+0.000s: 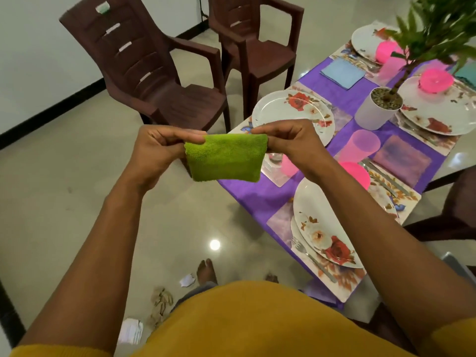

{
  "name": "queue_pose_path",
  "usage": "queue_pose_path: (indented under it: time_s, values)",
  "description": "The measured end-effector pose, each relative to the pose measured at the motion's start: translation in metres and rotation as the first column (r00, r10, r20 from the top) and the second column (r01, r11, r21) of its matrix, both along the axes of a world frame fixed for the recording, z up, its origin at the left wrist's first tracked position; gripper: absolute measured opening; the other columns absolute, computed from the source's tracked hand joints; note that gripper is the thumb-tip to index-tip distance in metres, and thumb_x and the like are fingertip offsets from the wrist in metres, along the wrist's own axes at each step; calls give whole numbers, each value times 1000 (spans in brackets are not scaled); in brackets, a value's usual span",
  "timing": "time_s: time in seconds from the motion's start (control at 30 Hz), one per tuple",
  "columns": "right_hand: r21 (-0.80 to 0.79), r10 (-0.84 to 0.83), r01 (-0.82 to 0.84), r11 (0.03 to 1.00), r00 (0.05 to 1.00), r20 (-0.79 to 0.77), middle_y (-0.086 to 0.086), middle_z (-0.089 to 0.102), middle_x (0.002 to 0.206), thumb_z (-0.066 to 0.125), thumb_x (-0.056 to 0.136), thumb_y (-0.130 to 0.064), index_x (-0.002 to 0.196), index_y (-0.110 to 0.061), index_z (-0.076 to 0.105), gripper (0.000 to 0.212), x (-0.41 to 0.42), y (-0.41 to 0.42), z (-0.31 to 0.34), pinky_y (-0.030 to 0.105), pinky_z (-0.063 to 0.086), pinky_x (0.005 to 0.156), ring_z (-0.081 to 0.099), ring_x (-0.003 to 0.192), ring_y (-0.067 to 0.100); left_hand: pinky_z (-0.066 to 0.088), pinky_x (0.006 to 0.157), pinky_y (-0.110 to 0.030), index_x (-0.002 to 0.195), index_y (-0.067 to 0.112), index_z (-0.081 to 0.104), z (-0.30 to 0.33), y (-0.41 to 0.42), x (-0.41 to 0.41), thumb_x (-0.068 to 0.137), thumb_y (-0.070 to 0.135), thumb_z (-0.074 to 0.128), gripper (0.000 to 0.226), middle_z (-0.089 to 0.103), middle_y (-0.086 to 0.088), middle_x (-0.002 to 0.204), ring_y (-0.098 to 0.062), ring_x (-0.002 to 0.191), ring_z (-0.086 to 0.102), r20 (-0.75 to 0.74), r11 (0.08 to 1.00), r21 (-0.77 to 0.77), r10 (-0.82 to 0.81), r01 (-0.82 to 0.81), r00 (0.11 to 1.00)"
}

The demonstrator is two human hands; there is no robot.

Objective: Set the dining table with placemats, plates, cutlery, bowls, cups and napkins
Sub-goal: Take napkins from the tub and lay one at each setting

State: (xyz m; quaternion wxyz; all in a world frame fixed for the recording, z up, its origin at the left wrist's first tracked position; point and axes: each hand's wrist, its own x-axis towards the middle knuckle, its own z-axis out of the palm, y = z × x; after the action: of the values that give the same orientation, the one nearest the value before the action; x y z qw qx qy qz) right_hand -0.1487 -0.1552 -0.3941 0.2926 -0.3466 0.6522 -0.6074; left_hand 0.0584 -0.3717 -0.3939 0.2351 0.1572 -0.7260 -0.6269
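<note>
Left hand point(157, 148) and right hand point(288, 140) pinch green napkin point(225, 161) top corners; keep fold flat, lay it beside plate point(283, 114) near desk point(260, 194) edge.

Mustard-yellow top point(244, 318), sleeves pushed up; bare feet.

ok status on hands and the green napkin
Left hand and right hand each pinch a top corner of the folded green napkin. Napkin held in the air beside the table, not placed. Nothing in the way.
</note>
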Motion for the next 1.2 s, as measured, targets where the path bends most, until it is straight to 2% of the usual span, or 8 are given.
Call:
queue_pose_path:
  time_s: [0.27,0.4,0.6,0.73,0.8,0.97,1.07,1.2]
  values:
    - [-92,-150,154,984,987,49,11,78,92,56,92,16,104,0,75,28,22,-67,19,33,63,75,75,84,26,63,83,-33,120,-3,70,29,-83,-8,95,-15,58,30,80,-6,104,-22,99,76,4,993,-60,-106,106,994]
    - [-65,-224,231,971,970,99,2,70,78,48,91,16,84,-3,69,30,31,-93,23,27,56,60,66,69,14,62,62,-26,96,13,81,32,-111,-12,100,-11,53,37,78,-3,84,-13,72,72,70,989,-8,-146,147,987]
    - [35,-339,338,941,925,172,-4,57,67,44,95,10,81,-14,63,34,35,-114,17,18,41,44,50,53,7,61,63,-32,84,22,83,33,-133,-26,101,-5,53,43,75,-7,80,-17,70,70,90,970,42,-243,240,966]
    - [28,-335,339,940,907,257,2,65,81,47,95,-1,86,-17,72,30,26,-117,18,32,50,64,56,68,19,51,63,-32,90,19,79,34,-138,-46,101,-3,45,42,66,-5,79,-17,65,59,108,963,121,-254,240,961]
    - [3,-304,323,946,888,345,8,69,99,52,97,-12,100,-17,77,26,19,-115,19,42,51,75,60,83,28,51,63,-31,103,17,76,34,-142,-58,101,5,42,36,65,-9,90,-19,69,58,109,943,215,-283,255,953]
    - [5,-235,254,967,888,394,6,71,111,70,89,-7,133,-14,64,45,-5,-123,13,35,52,72,69,90,20,59,78,-38,141,15,56,23,-150,-85,91,17,63,51,62,-15,126,-26,104,65,120,892,305,-382,333,916]
    - [18,-218,230,973,890,401,13,68,125,73,86,4,142,-19,54,63,-19,-132,6,42,59,76,71,101,26,58,98,-45,149,15,49,17,-150,-97,85,8,71,68,56,-19,146,-28,126,63,126,907,290,-351,304,928]
    - [-22,-146,181,983,855,498,21,68,120,70,88,7,139,-21,56,59,-36,-138,3,40,60,80,70,97,30,58,97,-45,152,21,48,12,-154,-103,85,1,70,74,51,-17,149,-29,133,58,114,911,283,-343,300,932]
